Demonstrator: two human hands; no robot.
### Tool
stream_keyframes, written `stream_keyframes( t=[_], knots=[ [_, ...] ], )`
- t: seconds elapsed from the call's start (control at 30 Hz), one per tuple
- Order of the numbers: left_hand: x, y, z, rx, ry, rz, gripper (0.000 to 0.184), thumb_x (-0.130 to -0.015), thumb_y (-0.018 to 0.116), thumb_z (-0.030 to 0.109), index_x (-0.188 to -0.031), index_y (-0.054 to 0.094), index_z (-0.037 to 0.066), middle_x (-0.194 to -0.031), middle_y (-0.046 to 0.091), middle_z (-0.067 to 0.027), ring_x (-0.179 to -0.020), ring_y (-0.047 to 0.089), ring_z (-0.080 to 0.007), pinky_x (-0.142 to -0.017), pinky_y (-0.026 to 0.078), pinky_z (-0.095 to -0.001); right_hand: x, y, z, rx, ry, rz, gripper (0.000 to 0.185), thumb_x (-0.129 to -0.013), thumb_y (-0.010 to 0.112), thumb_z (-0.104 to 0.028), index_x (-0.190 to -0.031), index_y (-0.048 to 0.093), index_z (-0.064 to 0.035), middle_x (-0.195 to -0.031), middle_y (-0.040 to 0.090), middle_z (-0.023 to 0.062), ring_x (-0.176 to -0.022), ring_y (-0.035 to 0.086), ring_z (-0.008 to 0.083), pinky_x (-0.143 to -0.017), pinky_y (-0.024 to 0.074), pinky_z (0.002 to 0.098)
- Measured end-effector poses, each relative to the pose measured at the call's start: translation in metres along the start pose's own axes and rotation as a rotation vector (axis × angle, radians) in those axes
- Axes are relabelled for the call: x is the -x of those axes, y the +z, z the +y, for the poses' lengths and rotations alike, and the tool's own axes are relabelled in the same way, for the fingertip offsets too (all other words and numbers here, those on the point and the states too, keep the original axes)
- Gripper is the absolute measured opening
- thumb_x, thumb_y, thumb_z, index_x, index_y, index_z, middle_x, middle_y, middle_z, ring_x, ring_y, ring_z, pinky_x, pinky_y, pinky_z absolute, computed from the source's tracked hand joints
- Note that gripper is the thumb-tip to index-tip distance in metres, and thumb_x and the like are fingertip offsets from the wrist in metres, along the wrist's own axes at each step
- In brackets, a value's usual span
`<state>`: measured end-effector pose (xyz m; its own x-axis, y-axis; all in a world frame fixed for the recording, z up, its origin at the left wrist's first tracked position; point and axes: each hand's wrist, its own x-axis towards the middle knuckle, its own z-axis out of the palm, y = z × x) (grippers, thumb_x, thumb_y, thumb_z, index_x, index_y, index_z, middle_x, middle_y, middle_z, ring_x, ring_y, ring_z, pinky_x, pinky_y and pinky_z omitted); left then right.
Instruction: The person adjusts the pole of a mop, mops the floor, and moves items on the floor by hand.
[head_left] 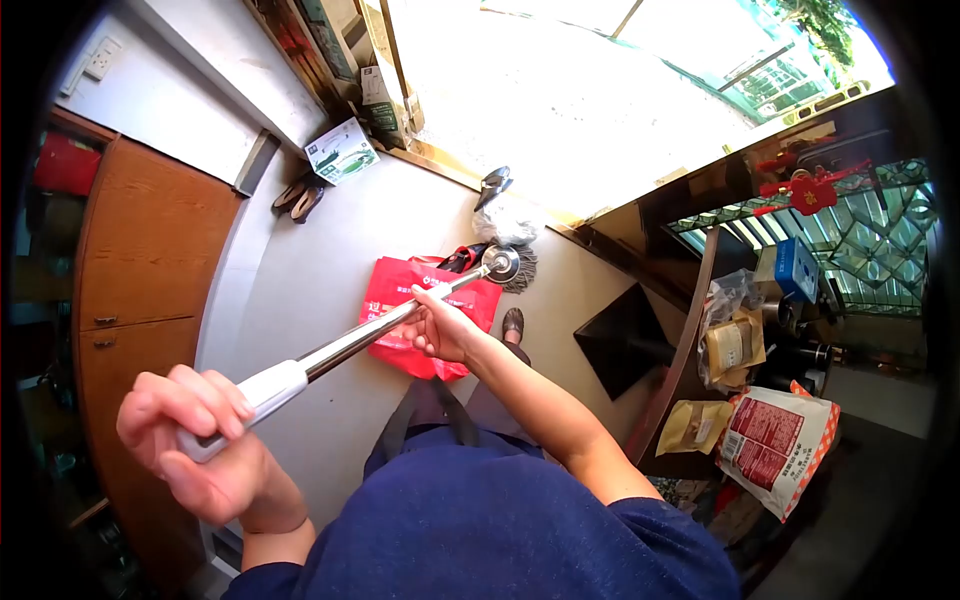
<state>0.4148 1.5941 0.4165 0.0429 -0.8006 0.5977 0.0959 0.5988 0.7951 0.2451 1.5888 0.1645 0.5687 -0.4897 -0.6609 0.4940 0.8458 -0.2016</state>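
Note:
I hold a mop (375, 328) slantwise across my body. My left hand (195, 435) is closed around the white grip at the pole's near end. Farther along, my right hand (437, 325) has its thumb against the metal shaft, and the other fingers curl loosely below it. The pole runs down to a round metal disc, with grey strands of the mop head (522, 270) showing beside it on the floor. Beneath the shaft and my right hand lies a red bag (395, 280) with white lettering, partly covered by them.
A black shoe (494, 187) and a clear plastic bag (503, 226) lie near the bright doorway. Dark shoes (298, 198) and a box (341, 152) stand by the wall. A wooden cabinet (150, 235) is on the left; a loaded shelf (680, 365) and black square base (622, 340) are right.

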Motion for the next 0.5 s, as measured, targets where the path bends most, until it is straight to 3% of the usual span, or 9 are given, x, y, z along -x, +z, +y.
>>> stream_keyframes(
  t=[0.1,0.13,0.23,0.37,0.4,0.43,0.47,0.5],
  knots=[
    [-0.018,0.014,-0.058,-0.06,-0.064,0.151,0.039,-0.081,0.042,0.032,-0.105,0.04,0.001,-0.061,0.041,-0.0032,-0.048,0.039,-0.0095,-0.05,0.035,-0.0239,0.001,-0.063,-0.033,0.19,0.042,0.027,0.041,-0.08,0.043,-0.045,-0.074,0.05,-0.0054,-0.053,0.053,0.0046,-0.04,0.049,0.0101,-0.033,0.035,0.0192],
    [-0.019,0.009,-0.074,-0.003,-0.222,0.165,0.039,-0.081,0.042,0.032,-0.105,0.041,0.001,-0.06,0.04,-0.0023,-0.048,0.039,-0.0096,-0.051,0.034,-0.0229,-0.003,-0.092,-0.045,0.337,-0.013,0.23,0.036,-0.08,0.046,-0.04,-0.077,0.051,-0.0047,-0.055,0.054,0.0058,-0.04,0.049,0.0115,-0.033,0.0353,0.0204],
    [-0.024,0.0,-0.126,0.034,-0.3,0.283,0.024,-0.085,0.038,0.021,-0.093,0.046,-0.001,-0.054,0.032,0.0006,-0.043,0.028,-0.0052,-0.043,0.022,-0.0194,-0.05,-0.232,-0.067,0.359,-0.08,0.641,0.021,-0.075,0.055,-0.021,-0.09,0.05,-0.0073,-0.061,0.055,0.0057,-0.043,0.05,0.0104,-0.035,0.0384,0.0206],
    [-0.056,-0.051,-0.147,0.068,-0.386,0.197,0.022,-0.085,0.037,0.014,-0.088,0.045,-0.007,-0.052,0.026,0.0006,-0.041,0.023,-0.0052,-0.041,0.021,-0.0182,-0.135,-0.381,-0.109,0.758,-0.011,0.946,0.05,-0.067,0.059,-0.015,-0.113,0.041,-0.0104,-0.07,0.058,0.0104,-0.048,0.055,0.0148,-0.04,0.0453,0.0274],
    [-0.06,-0.092,-0.137,0.048,-0.401,0.289,0.021,-0.083,0.037,0.009,-0.091,0.045,-0.009,-0.053,0.024,-0.0013,-0.042,0.022,-0.0068,-0.044,0.022,-0.0193,-0.179,-0.44,-0.099,1.083,-0.103,1.048,0.053,-0.066,0.059,-0.016,-0.116,0.039,-0.0131,-0.077,0.059,0.0146,-0.062,0.059,0.0192,-0.052,0.0487,0.0312],
    [-0.076,-0.077,-0.143,-0.269,-0.329,0.835,0.015,-0.08,0.039,0.007,-0.083,0.042,-0.008,-0.055,0.023,-0.0022,-0.042,0.022,-0.0084,-0.046,0.023,-0.0203,-0.185,-0.433,-0.13,1.241,0.053,1.073,0.06,-0.066,0.058,-0.017,-0.12,0.032,-0.016,-0.092,0.055,0.019,-0.082,0.058,0.0253,-0.069,0.0467,0.0353],
    [-0.085,-0.027,-0.169,-0.055,-0.479,0.412,0.027,-0.069,0.054,0.021,-0.084,0.048,-0.002,-0.048,0.039,-0.0017,-0.037,0.033,-0.0096,-0.041,0.03,-0.0241,-0.2,-0.439,-0.152,1.263,0.173,1.039,0.069,-0.065,0.059,-0.018,-0.124,0.024,-0.0184,-0.108,0.046,0.0209,-0.095,0.052,0.0304,-0.079,0.0422,0.0382],
    [-0.095,-0.018,-0.177,-0.146,-0.514,0.547,0.022,-0.068,0.05,0.025,-0.065,0.043,0.004,-0.041,0.028,0.0011,-0.035,0.027,-0.0097,-0.042,0.023,-0.0229,-0.224,-0.458,-0.159,1.37,0.203,1.015,0.076,-0.064,0.061,-0.019,-0.127,0.018,-0.0211,-0.115,0.038,0.021,-0.091,0.053,0.0336,-0.076,0.0437,0.0387]
  ],
)
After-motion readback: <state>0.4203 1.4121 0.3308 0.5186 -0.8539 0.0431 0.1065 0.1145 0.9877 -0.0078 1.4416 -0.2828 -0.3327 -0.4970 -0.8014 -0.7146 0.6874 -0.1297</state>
